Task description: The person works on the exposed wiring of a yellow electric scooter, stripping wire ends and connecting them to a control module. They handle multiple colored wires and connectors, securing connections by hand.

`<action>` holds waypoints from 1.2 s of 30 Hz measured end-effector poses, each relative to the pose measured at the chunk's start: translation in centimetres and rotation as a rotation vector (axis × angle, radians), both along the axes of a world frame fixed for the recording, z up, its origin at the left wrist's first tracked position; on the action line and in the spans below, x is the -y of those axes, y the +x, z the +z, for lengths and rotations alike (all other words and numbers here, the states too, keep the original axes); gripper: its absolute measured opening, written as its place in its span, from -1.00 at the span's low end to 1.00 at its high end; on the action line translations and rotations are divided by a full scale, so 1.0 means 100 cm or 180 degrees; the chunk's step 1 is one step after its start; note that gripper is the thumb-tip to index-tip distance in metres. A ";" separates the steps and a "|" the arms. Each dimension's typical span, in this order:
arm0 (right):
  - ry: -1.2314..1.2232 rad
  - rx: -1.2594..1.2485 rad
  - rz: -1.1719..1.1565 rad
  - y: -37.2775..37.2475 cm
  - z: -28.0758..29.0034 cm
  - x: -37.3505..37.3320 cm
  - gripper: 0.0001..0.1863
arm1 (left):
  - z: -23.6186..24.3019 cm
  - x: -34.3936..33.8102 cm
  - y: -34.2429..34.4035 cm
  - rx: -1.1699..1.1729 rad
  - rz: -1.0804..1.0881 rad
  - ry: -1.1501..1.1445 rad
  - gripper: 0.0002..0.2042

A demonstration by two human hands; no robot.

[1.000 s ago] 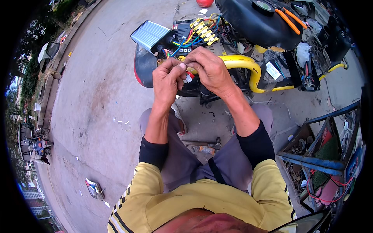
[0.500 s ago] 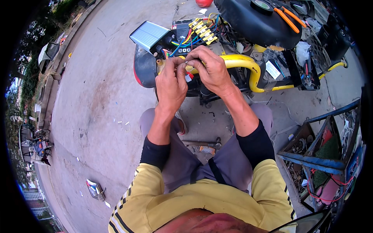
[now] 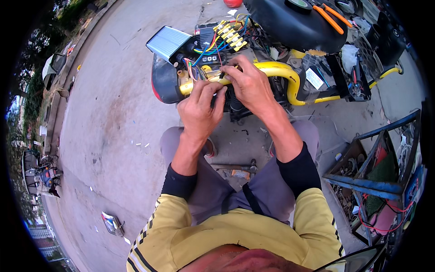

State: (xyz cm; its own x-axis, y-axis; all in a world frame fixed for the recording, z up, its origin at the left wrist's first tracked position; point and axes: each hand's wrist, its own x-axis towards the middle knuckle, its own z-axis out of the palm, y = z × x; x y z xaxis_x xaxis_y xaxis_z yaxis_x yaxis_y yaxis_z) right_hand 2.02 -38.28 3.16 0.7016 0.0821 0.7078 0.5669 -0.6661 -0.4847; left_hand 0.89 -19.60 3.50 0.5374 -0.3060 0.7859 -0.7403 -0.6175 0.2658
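Red and thin, the wire (image 3: 219, 57) comes down from 12 o'clock into my right hand (image 3: 250, 85), whose fingers look pinched on it. My left hand (image 3: 200, 110) is at 8 o'clock from there, finger and thumb close together; I can't tell what they hold. I should pull softly, away from the bunched wires (image 3: 193, 71) at 9 o'clock.
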 end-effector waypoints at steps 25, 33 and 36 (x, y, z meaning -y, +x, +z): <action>0.0680 -0.1069 0.1000 0.018 0.016 0.006 -0.81 | 0.001 -0.003 0.021 -0.1541 -0.0398 -0.1597 -0.75; 0.1084 -0.0856 0.1107 0.024 0.007 0.003 -0.82 | -0.003 -0.005 0.023 -0.1393 -0.0324 -0.1300 -0.79; 0.1000 -0.0945 0.1078 0.023 0.009 0.005 -0.83 | -0.002 -0.003 0.021 -0.1552 -0.0398 -0.1412 -0.82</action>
